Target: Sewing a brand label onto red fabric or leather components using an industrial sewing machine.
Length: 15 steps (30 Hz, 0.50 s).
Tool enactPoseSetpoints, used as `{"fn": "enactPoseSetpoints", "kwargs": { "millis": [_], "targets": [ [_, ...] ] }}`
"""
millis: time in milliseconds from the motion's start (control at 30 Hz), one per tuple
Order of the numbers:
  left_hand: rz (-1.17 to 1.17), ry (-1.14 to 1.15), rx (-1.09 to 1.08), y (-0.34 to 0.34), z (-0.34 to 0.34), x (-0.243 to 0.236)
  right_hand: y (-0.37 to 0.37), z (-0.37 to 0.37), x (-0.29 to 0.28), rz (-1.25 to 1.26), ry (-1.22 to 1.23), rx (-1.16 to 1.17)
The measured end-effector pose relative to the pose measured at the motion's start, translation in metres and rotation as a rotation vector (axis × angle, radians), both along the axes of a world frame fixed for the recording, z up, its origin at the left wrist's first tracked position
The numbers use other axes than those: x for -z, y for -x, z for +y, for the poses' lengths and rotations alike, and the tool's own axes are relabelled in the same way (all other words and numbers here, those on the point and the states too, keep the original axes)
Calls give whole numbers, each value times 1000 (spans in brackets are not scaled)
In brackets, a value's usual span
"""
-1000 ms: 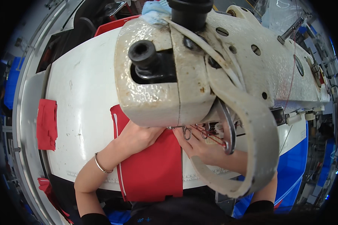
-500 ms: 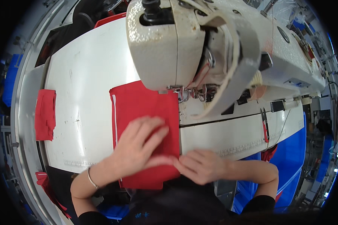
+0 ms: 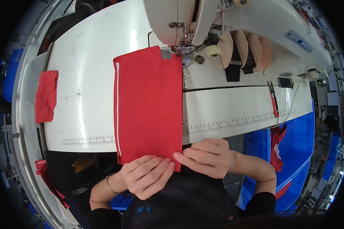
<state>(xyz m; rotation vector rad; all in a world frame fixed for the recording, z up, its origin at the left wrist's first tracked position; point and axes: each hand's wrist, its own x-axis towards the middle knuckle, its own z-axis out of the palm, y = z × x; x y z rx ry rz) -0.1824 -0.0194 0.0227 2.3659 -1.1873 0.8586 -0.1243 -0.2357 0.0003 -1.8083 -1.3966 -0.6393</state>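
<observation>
A red fabric panel point(image 3: 149, 103) with a white strip along its left edge lies flat, its far right corner at the needle area of the white sewing machine point(image 3: 162, 23). Its near end hangs over the table's front edge. My left hand point(image 3: 151, 176) grips that end, fingers curled over the fabric and thumb hidden. Beside it, my right hand point(image 3: 208, 157) pinches the fabric's right edge near the corner. The fingertips of both hands are close together.
Thread snips point(image 3: 273, 99) with red handles lie on the white table point(image 3: 84, 91) at right. A folded red piece point(image 3: 46, 97) sits far left. Black labels point(image 3: 233, 68) stand by beige rounded pieces point(image 3: 239, 47) near the machine. Blue bins point(image 3: 294, 149) hold red fabric below right.
My left hand has come off the panel's middle down to its near edge. The right hand keeps its pinch at the right edge. The view has tilted, showing the needle area more plainly.
</observation>
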Motion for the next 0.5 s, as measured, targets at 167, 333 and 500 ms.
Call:
{"fn": "enactPoseSetpoints", "kwargs": {
  "millis": [167,333,500],
  "targets": [
    [-28,-47,-8,4,2,-7,4,-2,-4,-1,-17,-13],
    [-37,-62,-9,4,3,-7,2,0,-5,1,-35,-23],
    [-29,-71,-8,3,4,-9,1,0,-5,-15,-40,-38]
  ]
}}
